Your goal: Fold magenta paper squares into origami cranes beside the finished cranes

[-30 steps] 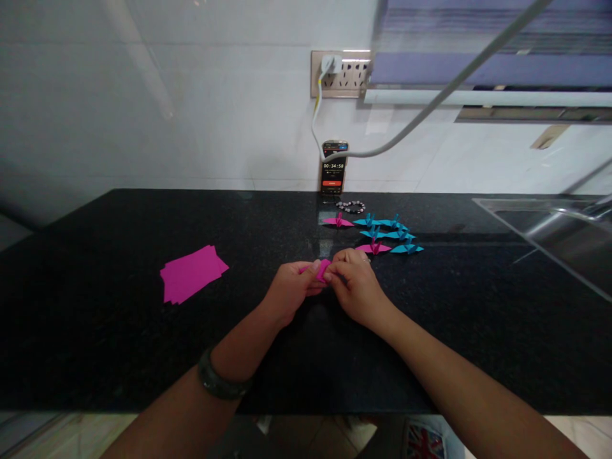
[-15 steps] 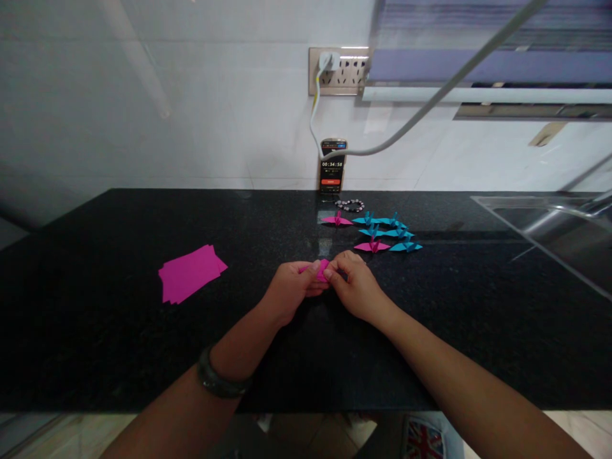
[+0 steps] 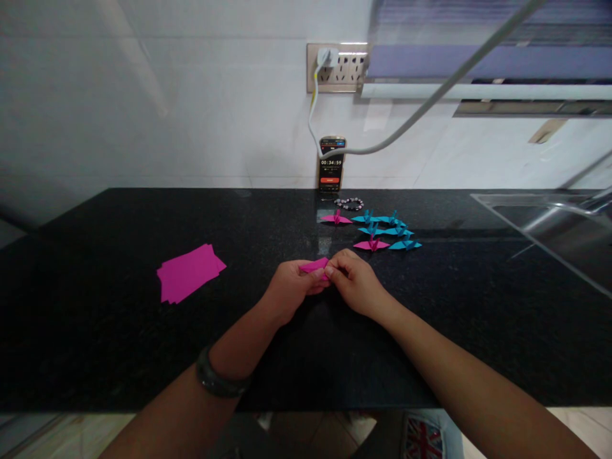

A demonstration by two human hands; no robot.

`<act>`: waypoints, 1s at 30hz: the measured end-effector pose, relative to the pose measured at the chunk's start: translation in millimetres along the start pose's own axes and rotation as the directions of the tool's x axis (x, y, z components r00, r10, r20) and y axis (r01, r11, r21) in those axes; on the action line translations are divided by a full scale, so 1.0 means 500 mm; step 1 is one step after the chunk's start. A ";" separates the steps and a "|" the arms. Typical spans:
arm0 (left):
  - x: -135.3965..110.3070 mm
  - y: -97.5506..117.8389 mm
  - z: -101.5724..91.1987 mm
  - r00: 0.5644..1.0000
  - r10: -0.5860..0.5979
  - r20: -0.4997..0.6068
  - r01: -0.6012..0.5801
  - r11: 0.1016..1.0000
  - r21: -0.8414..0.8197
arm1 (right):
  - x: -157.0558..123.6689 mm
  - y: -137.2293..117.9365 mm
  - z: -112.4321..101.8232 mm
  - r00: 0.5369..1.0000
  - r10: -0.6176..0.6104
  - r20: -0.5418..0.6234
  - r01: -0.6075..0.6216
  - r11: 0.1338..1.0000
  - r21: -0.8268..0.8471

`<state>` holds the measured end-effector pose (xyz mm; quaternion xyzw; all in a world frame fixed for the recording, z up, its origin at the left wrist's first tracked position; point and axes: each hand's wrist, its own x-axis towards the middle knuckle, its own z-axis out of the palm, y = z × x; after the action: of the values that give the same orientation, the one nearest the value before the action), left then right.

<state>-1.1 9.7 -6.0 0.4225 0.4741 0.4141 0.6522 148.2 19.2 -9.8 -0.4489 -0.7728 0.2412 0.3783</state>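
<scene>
A small folded piece of pink paper (image 3: pixel 314 265) is held between both hands, just above the dark countertop. My left hand (image 3: pixel 290 287) grips its left part, thumb on top and fingers beneath. At its right end, my right hand (image 3: pixel 354 280) pinches the paper between thumb and fingers. Part of the paper is hidden by the fingers. Beyond my right hand sit several folded paper cranes: a pink crane (image 3: pixel 371 245), another pink crane (image 3: pixel 336 218) and several blue ones, such as a blue crane (image 3: pixel 405 244). Off to the left lies a stack of pink paper sheets (image 3: pixel 191 274).
The black speckled countertop (image 3: pixel 119 357) runs to a tiled wall. A phone (image 3: pixel 331 172) showing a timer leans there, with a beaded bracelet (image 3: pixel 349 204) before it. A grey cable (image 3: pixel 421 118) hangs across. At right is a metal sink (image 3: pixel 568 229).
My left thumb has shifted lower, and more of the folded pink paper shows above it. My right hand keeps its pinch at the right end.
</scene>
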 end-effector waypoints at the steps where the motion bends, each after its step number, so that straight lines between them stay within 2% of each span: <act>1: 0.000 0.001 0.000 1.000 0.005 -0.002 -0.005 1.000 -0.006 | 0.000 0.000 0.000 1.000 0.005 -0.006 -0.005 1.000 0.021; 4: -0.001 0.003 -0.002 0.999 0.035 0.011 -0.034 0.999 -0.027 | -0.001 0.001 0.002 0.994 0.103 -0.045 -0.093 0.980 0.178; 7: -0.002 0.007 -0.003 0.997 0.079 0.016 -0.079 0.996 -0.035 | 0.000 0.001 0.004 0.951 0.305 -0.059 -0.263 0.890 0.373; 9: -0.002 0.009 -0.003 0.994 0.108 0.004 -0.108 0.994 -0.030 | 0.000 -0.001 0.004 0.918 0.396 0.022 -0.363 0.815 0.451; 11: -0.002 0.010 -0.002 0.991 0.129 -0.026 -0.129 0.991 -0.017 | 0.000 -0.004 0.003 0.897 0.427 0.115 -0.426 0.765 0.484; 12: -0.002 0.011 -0.001 0.990 0.136 -0.044 -0.136 0.991 -0.008 | -0.001 -0.005 0.003 0.894 0.429 0.130 -0.434 0.754 0.493; 15: -0.002 0.012 0.002 0.986 0.151 -0.072 -0.150 0.989 0.016 | 0.000 -0.005 0.000 0.904 0.421 0.073 -0.391 0.747 0.537; 17: -0.004 0.012 0.003 0.985 0.160 -0.068 -0.158 0.987 0.034 | 0.000 -0.004 -0.003 0.918 0.387 0.090 -0.369 0.748 0.552; 20: -0.005 0.011 0.004 0.983 0.165 -0.076 -0.160 0.984 0.078 | -0.001 -0.005 -0.008 0.930 0.334 0.151 -0.365 0.797 0.481; 26: -0.006 0.011 0.003 0.968 0.222 -0.114 -0.195 0.959 0.207 | -0.005 -0.006 -0.009 0.943 0.306 0.130 -0.333 0.857 0.393; 30: -0.007 0.013 0.004 0.964 0.231 -0.135 -0.195 0.953 0.233 | -0.005 -0.007 -0.011 0.952 0.275 0.134 -0.306 0.880 0.363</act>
<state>-0.7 8.1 1.5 0.5054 0.5190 0.4604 0.5130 151.8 15.7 -5.0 -0.4679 -0.6495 0.4577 0.3869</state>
